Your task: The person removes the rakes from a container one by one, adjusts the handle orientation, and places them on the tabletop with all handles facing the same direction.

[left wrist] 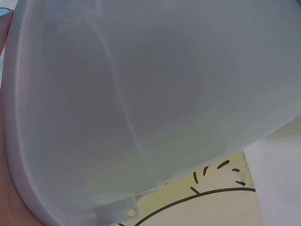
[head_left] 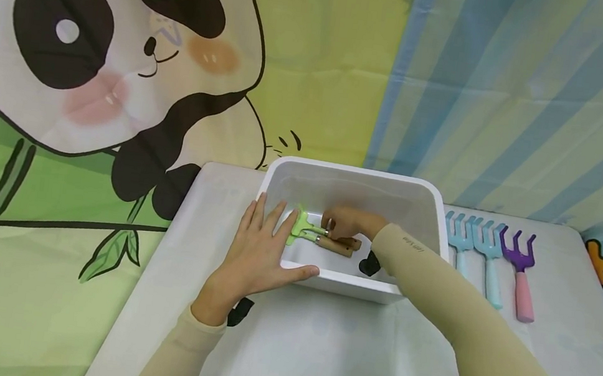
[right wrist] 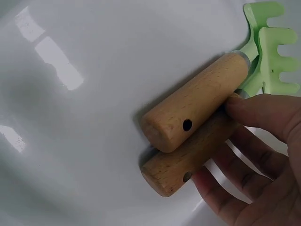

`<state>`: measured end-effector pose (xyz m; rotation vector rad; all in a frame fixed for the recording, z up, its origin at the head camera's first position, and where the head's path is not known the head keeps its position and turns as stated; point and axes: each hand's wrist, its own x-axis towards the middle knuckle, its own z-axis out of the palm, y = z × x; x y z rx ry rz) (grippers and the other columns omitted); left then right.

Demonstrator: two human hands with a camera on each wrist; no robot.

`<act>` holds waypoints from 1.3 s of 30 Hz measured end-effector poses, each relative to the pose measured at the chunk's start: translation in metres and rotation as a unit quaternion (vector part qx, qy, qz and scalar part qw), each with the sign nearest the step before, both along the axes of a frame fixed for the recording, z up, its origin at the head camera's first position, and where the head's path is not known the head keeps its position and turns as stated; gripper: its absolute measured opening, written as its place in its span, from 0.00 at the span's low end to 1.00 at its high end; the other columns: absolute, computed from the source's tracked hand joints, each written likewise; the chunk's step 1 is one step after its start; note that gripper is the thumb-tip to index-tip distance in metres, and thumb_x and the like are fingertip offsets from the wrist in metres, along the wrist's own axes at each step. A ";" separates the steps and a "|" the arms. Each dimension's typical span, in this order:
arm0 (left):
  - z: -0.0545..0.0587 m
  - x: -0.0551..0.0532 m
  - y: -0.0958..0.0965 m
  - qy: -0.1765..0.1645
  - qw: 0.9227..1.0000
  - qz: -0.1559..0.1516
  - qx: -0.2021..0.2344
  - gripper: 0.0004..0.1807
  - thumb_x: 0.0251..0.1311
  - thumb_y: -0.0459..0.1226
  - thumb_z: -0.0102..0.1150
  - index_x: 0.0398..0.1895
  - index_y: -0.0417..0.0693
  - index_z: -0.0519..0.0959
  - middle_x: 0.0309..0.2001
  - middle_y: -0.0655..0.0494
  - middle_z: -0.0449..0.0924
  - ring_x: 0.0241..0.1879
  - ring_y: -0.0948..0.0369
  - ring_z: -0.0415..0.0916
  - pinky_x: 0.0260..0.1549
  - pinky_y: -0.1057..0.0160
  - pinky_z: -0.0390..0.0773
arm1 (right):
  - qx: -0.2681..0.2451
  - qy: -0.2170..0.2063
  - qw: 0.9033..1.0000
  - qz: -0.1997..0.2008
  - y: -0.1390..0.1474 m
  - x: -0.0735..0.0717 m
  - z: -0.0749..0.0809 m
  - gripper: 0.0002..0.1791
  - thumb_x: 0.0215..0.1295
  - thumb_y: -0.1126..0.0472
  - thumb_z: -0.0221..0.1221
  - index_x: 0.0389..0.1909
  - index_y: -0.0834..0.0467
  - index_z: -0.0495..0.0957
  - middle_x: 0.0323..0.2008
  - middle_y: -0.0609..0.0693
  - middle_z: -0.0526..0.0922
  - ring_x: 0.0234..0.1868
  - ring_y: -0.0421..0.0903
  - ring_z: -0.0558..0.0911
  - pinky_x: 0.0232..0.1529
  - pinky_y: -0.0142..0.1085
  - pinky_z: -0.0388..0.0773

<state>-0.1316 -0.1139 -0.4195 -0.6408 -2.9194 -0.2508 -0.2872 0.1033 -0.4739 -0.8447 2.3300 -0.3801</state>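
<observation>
Right hand (head_left: pixel 350 222): thumb and fingers pinching the wooden handle, by its metal collar, of a light-green toothed hand rake (right wrist: pixel 207 142), inside a white rectangular plastic bin (head_left: pixel 348 285). Second light-green, wood-handled rake (right wrist: pixel 202 96) lies against the gripped one, on the wearer's side of the grip. Left hand (head_left: pixel 256 254): fingers spread, resting at the bin rim, left of the grip. Right of the grip, outside the bin: two light-blue rakes (head_left: pixel 490 258), then a purple-tined, pink-handled fork (head_left: pixel 521 268).
</observation>
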 end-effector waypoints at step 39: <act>0.001 0.001 0.000 0.002 1.000 0.002 -0.009 0.62 0.50 0.83 0.32 0.75 0.46 0.65 0.74 0.41 0.59 0.76 0.36 0.35 0.72 0.42 0.34 | -0.001 -0.188 0.979 -0.082 0.010 0.005 0.039 0.17 0.63 0.72 0.55 0.53 0.67 0.71 0.41 0.55 0.75 0.30 0.45 0.76 0.38 0.44 0.83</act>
